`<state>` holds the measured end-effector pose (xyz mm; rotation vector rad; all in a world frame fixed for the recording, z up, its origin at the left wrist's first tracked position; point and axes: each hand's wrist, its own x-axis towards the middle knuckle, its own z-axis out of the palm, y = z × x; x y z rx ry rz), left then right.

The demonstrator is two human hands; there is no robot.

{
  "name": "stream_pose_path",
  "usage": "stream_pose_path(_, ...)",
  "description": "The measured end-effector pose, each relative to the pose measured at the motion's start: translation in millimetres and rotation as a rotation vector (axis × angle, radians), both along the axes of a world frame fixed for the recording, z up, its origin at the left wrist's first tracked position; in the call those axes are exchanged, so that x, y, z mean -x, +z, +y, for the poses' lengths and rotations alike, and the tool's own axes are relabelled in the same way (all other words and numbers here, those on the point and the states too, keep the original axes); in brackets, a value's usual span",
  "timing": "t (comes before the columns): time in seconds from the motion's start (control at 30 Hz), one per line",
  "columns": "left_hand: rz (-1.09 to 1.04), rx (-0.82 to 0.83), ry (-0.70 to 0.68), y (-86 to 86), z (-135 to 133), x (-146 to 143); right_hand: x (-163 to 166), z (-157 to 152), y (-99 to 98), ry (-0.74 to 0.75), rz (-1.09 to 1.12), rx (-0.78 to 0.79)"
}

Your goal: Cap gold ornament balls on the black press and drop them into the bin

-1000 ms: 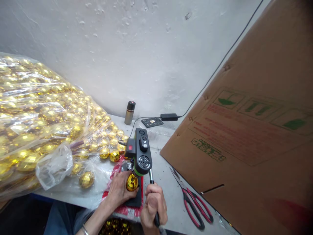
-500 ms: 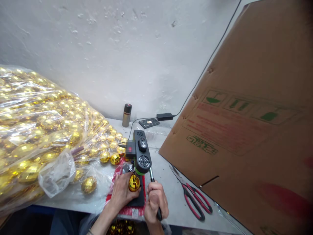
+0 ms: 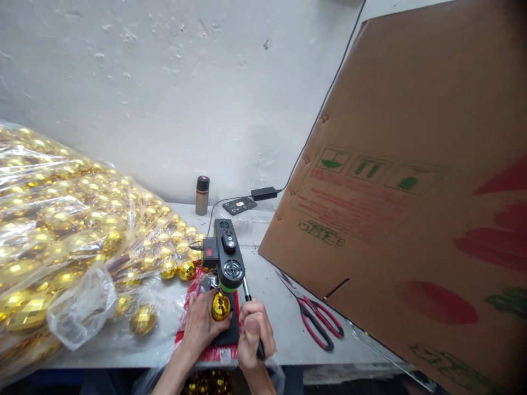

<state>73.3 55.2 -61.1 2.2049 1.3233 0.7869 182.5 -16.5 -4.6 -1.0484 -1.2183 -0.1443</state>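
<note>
My left hand (image 3: 202, 323) is closed around a gold mirrored ball (image 3: 221, 306), whose top sits right below the front end of a black bench machine (image 3: 230, 253) with round vents and a green ring. My right hand (image 3: 256, 333) grips the black-handled metal lever (image 3: 247, 287) on the machine's right side, its fingers wrapped round the handle. Beneath the left hand lie the machine's dark base (image 3: 228, 336) and a red plastic sheet (image 3: 181, 329). The contact between ball and machine is too small to make out.
A clear bag of gold balls (image 3: 94, 219) fills the left, with a few loose balls (image 3: 143, 319) beside it. Red-handled scissors (image 3: 321, 321) lie at right before a large carton (image 3: 370, 164). Behind stand a bottle (image 3: 202, 196), a phone-like slab (image 3: 239, 206) and a black adapter (image 3: 264, 193).
The whole view has shifted, so everything except the bag's far edge appears farther left. Both hands keep their hold on the ball and the lever, with little visible movement relative to the machine.
</note>
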Motion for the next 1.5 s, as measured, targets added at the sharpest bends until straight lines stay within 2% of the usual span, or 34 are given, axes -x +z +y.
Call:
stream_pose_path(0.2,0.026,-0.037,0.011,-5.6,0,-1,-5,3,-14.7,0.022,-0.151,-0.063)
stream_pose_path(0.27,0.031,-0.043,0.020,-6.5,2,-2,-5,3,-12.9,0.028,-0.142,-0.073)
stream_pose_path(0.33,0.028,-0.038,0.029,-6.2,3,-4,-3,0,0.6,0.045,-0.112,-0.062)
stream_pose_path(0.43,0.022,-0.036,0.034,-9.5,-1,-3,-1,-5,40.4,0.068,0.031,0.072)
stream_pose_path(0.47,0.032,-0.041,0.037,-13.1,-5,0,-1,-7,54.7,0.076,0.077,0.136)
stream_pose_path(0.53,0.079,-0.060,0.031,-24.4,-18,11,0,-9,77.2,0.096,0.110,0.167)
stream_pose_path(0.6,0.133,-0.111,0.004,-36.8,-30,26,0,-9,86.6,0.109,0.113,0.151)
stream_pose_path(0.67,0.147,-0.197,-0.024,-42.3,-32,43,2,-9,84.0,0.114,0.106,0.128)
stream_pose_path(0.77,0.155,-0.262,0.035,-28.6,-2,60,5,-9,72.0,0.113,0.096,0.102)
stream_pose_path(0.83,0.208,-0.230,0.088,-10.7,34,61,6,-9,66.3,0.110,0.086,0.091)
stream_pose_path(0.93,0.230,-0.163,0.073,9.9,86,54,4,-9,63.3,0.112,0.062,0.086)
stream_pose_path(1.03,0.180,-0.139,0.060,16.4,108,50,1,-10,63.2,0.113,0.050,0.095)
stream_pose_path(1.1,0.140,-0.131,0.062,17.4,104,53,0,-10,64.5,0.118,0.046,0.100)
stream_pose_path(1.2,-0.027,-0.022,0.092,19.2,77,61,1,-10,69.2,0.130,0.041,0.104)
stream_pose_path(1.3,-0.403,0.293,0.119,18.4,39,61,2,-9,74.4,0.124,0.053,0.099)
stream_pose_path(1.37,-0.571,0.492,0.117,14.6,17,54,2,-9,75.8,0.119,0.067,0.096)
stream_pose_path(1.43,-0.604,0.573,0.124,8.7,2,44,2,-9,75.5,0.118,0.073,0.101)
stream_pose_path(1.5,-0.558,0.519,0.153,2.4,-6,33,1,-10,74.4,0.117,0.069,0.114)
